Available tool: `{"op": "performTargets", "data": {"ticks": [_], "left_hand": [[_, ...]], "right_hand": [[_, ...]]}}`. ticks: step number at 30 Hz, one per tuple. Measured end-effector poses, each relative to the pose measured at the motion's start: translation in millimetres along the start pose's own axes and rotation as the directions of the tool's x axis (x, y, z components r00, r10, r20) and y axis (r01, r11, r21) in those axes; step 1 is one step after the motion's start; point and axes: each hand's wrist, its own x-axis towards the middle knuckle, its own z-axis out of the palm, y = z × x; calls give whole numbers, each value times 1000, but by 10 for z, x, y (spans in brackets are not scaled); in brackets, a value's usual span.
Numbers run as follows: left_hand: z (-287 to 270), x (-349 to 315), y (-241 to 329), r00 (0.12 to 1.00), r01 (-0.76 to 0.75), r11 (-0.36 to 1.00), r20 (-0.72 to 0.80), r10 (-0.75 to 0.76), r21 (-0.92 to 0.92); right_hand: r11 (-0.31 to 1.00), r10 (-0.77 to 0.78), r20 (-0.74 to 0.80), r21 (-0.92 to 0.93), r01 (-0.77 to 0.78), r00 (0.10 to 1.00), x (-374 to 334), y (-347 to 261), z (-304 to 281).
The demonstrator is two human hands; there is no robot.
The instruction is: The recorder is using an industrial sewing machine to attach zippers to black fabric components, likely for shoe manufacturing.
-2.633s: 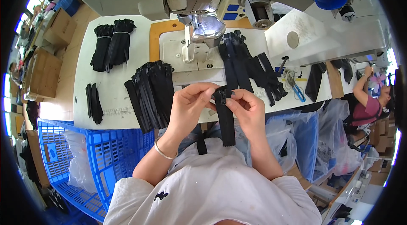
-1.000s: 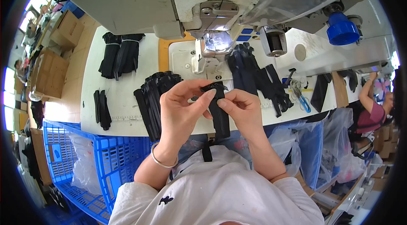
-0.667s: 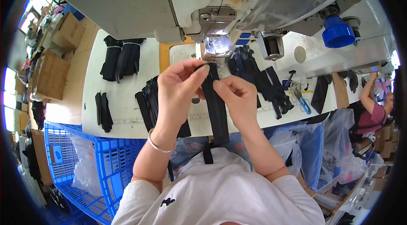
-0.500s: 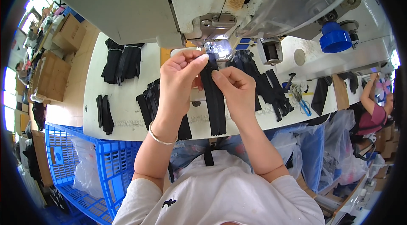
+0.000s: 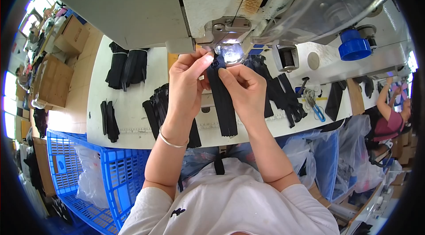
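Hands (image 5: 185, 80) (image 5: 247, 90) w/ zip (image 5: 222, 106); bag (image 5: 90, 175) in crate (image 5: 107, 175)

The black strip (image 5: 222, 106) looks matt cloth, the crate (image 5: 107, 177) smooth plastic, the sewing machine (image 5: 119, 5) painted metal, roughened in places.

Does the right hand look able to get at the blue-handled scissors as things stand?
Probably yes, once freed: the right hand is pinching a black zipper strip, but only loose black strips, lying low, seem to separate it from the blue-handled scissors.
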Motion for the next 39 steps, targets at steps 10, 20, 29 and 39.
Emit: {"op": "performTargets", "data": {"ticks": [10, 20, 29, 39], "left_hand": [[62, -150, -76, 987, -136, 964, -56, 153, 229], [-116, -362, -174, 992, -109, 924, -24, 126, 366], [-93, -403, -128, 983, -104, 838, -75, 170, 535], [-109, -417, -140, 1000, 0, 962, -21, 6, 271]], "right_hand": [[981, -98, -51, -172, 88, 994, -37, 37, -1], [981, 194, 3, 22, -194, 981, -562, 199, -214], [977, 208, 43, -60, -205, 977, -578, 145, -228], [966, 120, 2, -231, -116, 993, -605, 111, -217]]}}
